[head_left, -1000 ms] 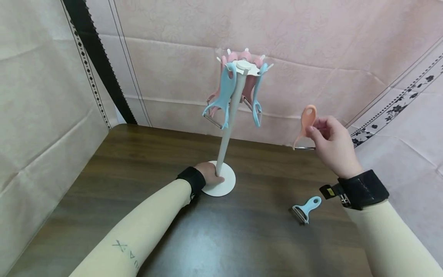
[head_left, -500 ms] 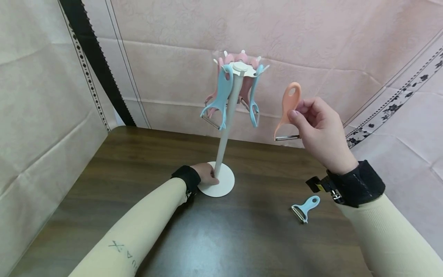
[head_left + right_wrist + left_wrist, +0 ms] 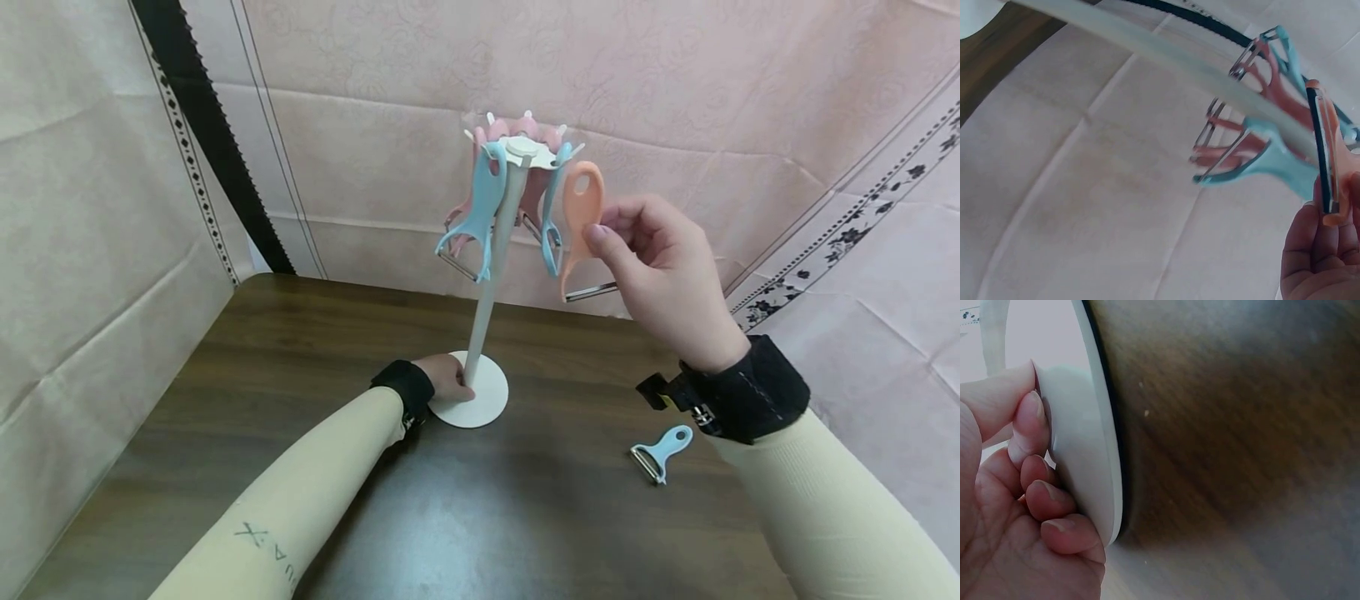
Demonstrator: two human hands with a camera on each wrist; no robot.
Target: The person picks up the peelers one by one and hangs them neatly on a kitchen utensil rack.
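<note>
My right hand pinches an orange peeler by the side of its handle, holding it upright with its hole at the top and the blade below. This peeler is just right of a white hanging stand, close by its top hooks. From those hooks hang a blue peeler at the front left, another blue peeler at the right and several pink peelers behind. Low down, my left hand grips the foot of the pole, its curled fingers resting over the round base.
A light blue peeler lies on the brown wooden table, right of the stand and below my right wrist. Pale pink patterned cloth hangs behind the table, and more cloth closes off the left side.
My right hand has brought the orange peeler leftward and up, from well right of the stand to beside the hanging blue peeler. My left hand stays on the foot of the pole.
</note>
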